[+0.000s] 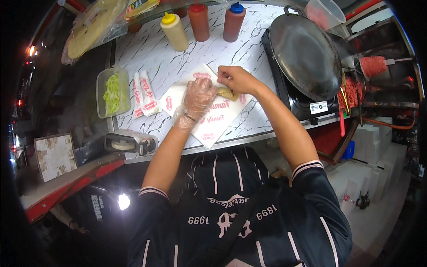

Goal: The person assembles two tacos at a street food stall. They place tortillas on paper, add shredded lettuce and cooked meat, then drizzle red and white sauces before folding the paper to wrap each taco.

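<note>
A sheet of printed white wrapping paper [213,129] lies slantwise on the counter in front of me. On it rests a rolled flatbread wrap [228,93], its right end showing. My left hand [200,95], in a clear plastic glove, is closed over the left part of the roll and hides it. Bare, my right hand [238,79] has its fingers pinched together at the paper's upper right edge, just above the roll. What exactly lies between those fingertips is hard to see. Two finished paper-wrapped rolls [145,94] lie side by side left of the sheet.
Left stands a tub of shredded green vegetable [113,91], with a tape dispenser [131,143] below it. Three squeeze bottles [200,22] line the back. A large dark pan [306,55] sits on a stove at right, beside shredded meat [353,93]. Bagged flatbreads [95,29] lie far left.
</note>
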Demonstrator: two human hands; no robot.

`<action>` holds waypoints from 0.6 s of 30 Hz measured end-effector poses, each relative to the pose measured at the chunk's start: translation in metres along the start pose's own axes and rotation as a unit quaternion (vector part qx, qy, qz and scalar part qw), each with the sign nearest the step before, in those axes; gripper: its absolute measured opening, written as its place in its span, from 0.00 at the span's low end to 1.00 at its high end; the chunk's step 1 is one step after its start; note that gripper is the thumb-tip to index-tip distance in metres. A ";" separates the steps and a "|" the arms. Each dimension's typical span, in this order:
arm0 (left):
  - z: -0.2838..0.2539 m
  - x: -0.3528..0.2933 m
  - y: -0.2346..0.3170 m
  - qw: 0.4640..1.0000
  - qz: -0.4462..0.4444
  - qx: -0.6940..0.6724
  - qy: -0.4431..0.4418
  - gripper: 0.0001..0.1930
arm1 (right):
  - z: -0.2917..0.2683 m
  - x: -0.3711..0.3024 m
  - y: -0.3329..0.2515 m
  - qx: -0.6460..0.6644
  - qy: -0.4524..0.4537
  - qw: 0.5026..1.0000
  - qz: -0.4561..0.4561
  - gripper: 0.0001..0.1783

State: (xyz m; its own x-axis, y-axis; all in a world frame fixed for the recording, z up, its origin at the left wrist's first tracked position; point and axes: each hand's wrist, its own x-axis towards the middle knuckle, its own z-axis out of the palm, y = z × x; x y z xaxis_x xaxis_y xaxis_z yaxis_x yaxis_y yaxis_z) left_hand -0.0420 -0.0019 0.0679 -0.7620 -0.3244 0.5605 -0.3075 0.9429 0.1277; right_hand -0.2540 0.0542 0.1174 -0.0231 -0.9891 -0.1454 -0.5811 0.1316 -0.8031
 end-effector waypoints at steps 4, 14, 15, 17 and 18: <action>0.004 -0.001 -0.021 0.991 0.061 -0.116 -0.004 0.08 | 0.019 -0.033 -0.007 -0.222 0.300 0.914 -0.161 0.10; -0.054 -0.091 0.008 0.977 0.047 -0.171 -0.120 0.14 | 0.155 -0.170 -0.017 -0.278 0.093 0.910 -0.293 0.19; -0.058 -0.094 0.011 0.977 0.045 -0.165 -0.127 0.14 | 0.159 -0.170 -0.015 -0.300 0.079 0.908 -0.282 0.18; -0.060 -0.097 0.011 0.974 0.031 -0.178 -0.133 0.16 | 0.163 -0.165 -0.014 -0.298 0.118 0.901 -0.292 0.18; -0.060 -0.098 0.009 0.971 0.038 -0.194 -0.132 0.17 | 0.163 -0.163 -0.015 -0.294 0.141 0.896 -0.300 0.18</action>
State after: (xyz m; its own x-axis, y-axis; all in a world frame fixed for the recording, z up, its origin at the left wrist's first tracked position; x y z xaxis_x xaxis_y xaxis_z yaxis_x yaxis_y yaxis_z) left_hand 0.0640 0.0432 0.0629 -0.9097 -0.2129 0.3567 -0.0467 0.9056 0.4215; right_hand -0.1092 0.2239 0.0592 0.2810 -0.8583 0.4294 -0.8843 -0.4054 -0.2316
